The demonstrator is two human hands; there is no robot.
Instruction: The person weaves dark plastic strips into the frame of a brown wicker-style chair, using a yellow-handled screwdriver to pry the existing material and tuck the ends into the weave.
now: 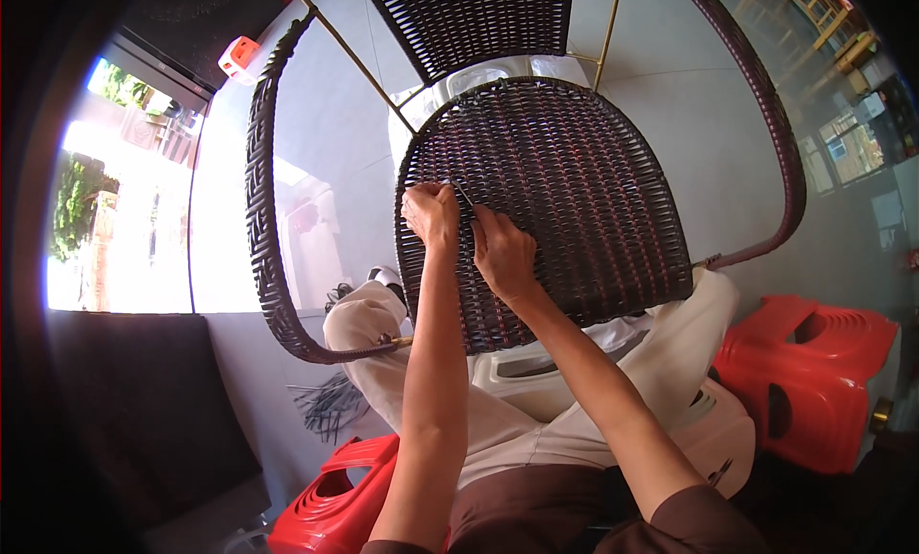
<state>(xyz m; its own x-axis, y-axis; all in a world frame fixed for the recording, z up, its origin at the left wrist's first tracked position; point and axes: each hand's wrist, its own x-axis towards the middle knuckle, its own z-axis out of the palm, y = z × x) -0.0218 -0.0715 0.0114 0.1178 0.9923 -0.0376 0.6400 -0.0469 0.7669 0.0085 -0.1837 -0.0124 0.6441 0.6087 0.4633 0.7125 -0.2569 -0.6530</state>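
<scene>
Right of the right hand [504, 254], passage open over the seat [593, 200] toward the right armrest [783, 133]. Left of the left hand [434, 214], gap bounded by the left armrest [260, 176]. Ahead of both, backrest [479, 22] obstructs.

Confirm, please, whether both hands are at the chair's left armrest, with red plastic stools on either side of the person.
Not quite: the head view shows the left hand and the right hand at the woven seat, not the left armrest. The left red stool and the right red stool are indeed on either side.
</scene>
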